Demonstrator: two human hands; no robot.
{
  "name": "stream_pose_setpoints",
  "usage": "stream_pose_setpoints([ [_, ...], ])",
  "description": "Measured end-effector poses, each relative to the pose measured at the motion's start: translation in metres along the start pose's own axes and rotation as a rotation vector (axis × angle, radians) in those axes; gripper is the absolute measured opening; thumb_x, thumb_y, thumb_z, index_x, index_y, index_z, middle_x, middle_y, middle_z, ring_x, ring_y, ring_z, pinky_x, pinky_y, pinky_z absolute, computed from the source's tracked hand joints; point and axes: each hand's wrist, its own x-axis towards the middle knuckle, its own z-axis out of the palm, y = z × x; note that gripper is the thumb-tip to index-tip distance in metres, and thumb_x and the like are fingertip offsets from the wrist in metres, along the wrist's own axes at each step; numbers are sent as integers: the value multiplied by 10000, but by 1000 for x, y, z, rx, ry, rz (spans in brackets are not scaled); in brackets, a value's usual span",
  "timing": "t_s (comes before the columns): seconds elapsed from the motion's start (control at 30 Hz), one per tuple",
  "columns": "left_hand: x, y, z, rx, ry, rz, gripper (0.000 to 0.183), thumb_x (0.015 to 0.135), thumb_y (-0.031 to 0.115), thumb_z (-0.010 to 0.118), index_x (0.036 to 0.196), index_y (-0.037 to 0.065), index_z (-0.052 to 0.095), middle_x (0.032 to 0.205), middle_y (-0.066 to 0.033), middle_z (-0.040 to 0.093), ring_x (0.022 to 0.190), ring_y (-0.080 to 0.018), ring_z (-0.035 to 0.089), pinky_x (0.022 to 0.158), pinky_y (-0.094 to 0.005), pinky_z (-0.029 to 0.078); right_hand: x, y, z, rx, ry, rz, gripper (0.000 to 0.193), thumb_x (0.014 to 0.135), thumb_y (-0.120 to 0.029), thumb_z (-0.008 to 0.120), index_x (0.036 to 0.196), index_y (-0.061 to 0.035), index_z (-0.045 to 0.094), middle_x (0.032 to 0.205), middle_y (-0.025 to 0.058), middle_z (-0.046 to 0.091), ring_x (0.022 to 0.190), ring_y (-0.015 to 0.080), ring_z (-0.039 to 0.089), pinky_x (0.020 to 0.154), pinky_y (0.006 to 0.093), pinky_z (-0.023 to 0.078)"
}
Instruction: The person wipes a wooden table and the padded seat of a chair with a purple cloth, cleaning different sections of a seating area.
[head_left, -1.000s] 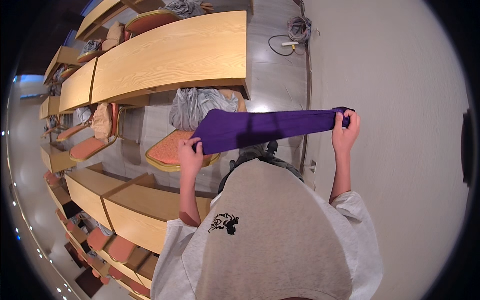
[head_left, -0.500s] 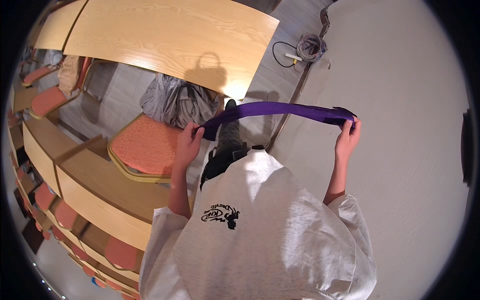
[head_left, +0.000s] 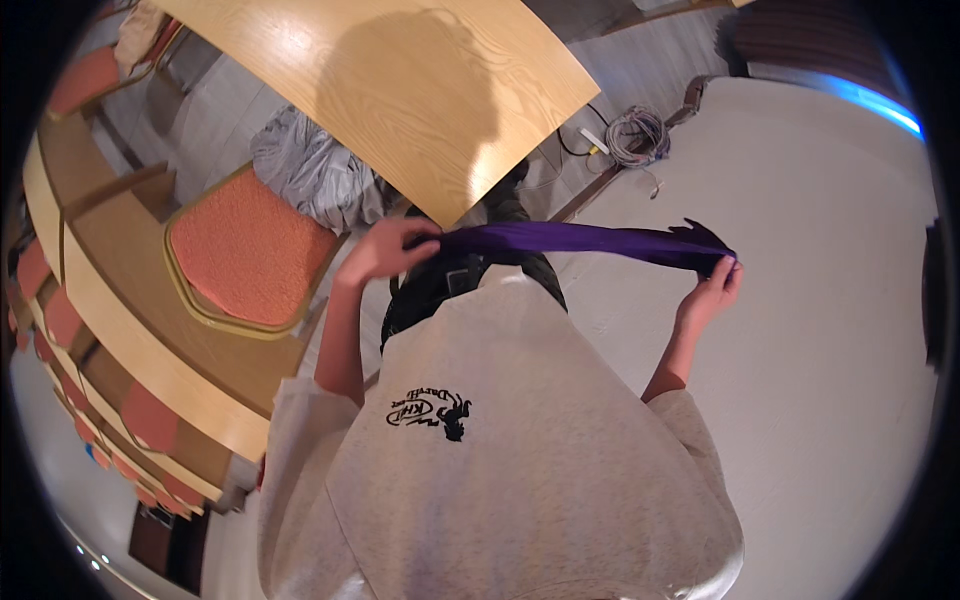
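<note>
A long purple cloth strip point(head_left: 590, 240) stretches across in front of my waist, held nearly level between both hands. At its left end my left hand point(head_left: 385, 250) curls its fingers round the fabric; the fingertips are partly hidden. My right hand point(head_left: 715, 285) pinches the other end between thumb and fingers, where a dark, ragged-looking corner of the cloth stands up. Near the left hand, the strip passes just below the corner of a light wooden table point(head_left: 450, 100).
An orange padded chair point(head_left: 245, 250) stands at the left, with a crumpled grey cloth point(head_left: 310, 170) beside it under the table edge. Coiled cables point(head_left: 637, 137) lie beyond the pale raised surface point(head_left: 800, 330) on the right. Curved wooden desks point(head_left: 150, 340) run down the left.
The table corner now appears closer to my hands as my view has turned. My left hand has changed its hold on the strip, and the right end sits slightly lower and farther right.
</note>
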Motion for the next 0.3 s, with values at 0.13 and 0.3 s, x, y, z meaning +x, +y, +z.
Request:
stream_pose_setpoints([
  [0.13, 81, -26, 18, -1160, 131, -59, 411, 1058, 316, 543, 1272, -28, 617, 1195, -157, 729, 1010, -264, 730, 813, -360, 569, 76, -9, 3, 262, -110, -46, 212, 1103, -214, 513, 1034, -21, 571, 992, 39, 623, 926, 125, 607, 854, 318, 551],
  [0.3, 131, -26, 35, -1373, 591, -226, 547, 1082, 364, 505, 1436, -49, 445, 1358, -264, 629, 1253, -379, 634, 1080, -422, 518, 167, -18, -29, 301, -249, -101, 208, 1098, -196, 513, 1127, -8, 597, 1211, 128, 673, 1115, 205, 658, 969, 378, 562],
])
